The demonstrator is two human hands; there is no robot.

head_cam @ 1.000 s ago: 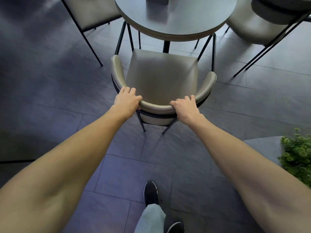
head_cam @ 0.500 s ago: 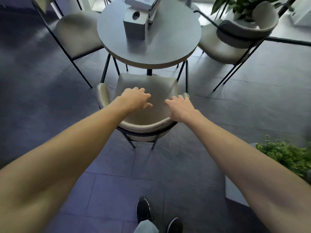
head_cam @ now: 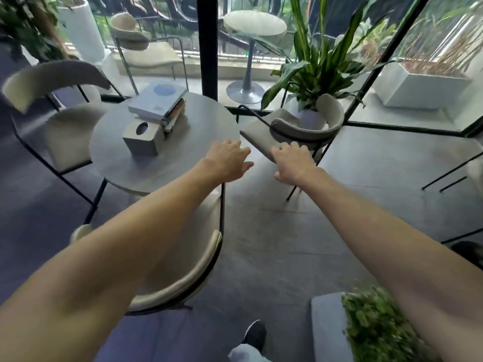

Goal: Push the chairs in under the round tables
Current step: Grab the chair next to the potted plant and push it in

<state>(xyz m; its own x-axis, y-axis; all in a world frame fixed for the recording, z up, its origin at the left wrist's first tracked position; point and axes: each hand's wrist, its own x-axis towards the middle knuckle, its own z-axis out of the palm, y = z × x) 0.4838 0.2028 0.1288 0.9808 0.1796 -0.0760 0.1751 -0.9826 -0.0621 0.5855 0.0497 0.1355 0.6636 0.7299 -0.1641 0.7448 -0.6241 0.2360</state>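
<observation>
Round grey table (head_cam: pixel 183 158): centre left of the view, on a dark tiled floor (head_cam: pixel 274 244). It carries a grey block with a round hole (head_cam: pixel 142 138) and, just behind it, a stack of books (head_cam: pixel 159 103).

Near chair (head_cam: pixel 183 270): beige curved back on a black frame, seat partly under the near edge of the table, much of it hidden by the left forearm.

Left chair (head_cam: pixel 62 131): beige, on the far left side of the table, seat close to the rim, back turned outward.

Right chair (head_cam: pixel 295 131): beige with a black frame, standing off from the right side of the table, a gap of floor between them.

Left hand (head_cam: pixel 228 159): empty, fingers loosely spread, over the right edge of the table, gripping nothing.

Right hand (head_cam: pixel 292 163): empty, fingers half curled, in front of the near corner of the right chair's seat; whether it touches cannot be told.

Potted plant (head_cam: pixel 313 74): tall green leaves, behind the right chair by the glass wall.

Low planter (head_cam: pixel 379 327): small green leaves, bottom right, blurred.

Outside the glass: a white pedestal table (head_cam: pixel 254 24) and another chair (head_cam: pixel 141 45).

One dark shoe (head_cam: pixel 254 333): bottom centre.
</observation>
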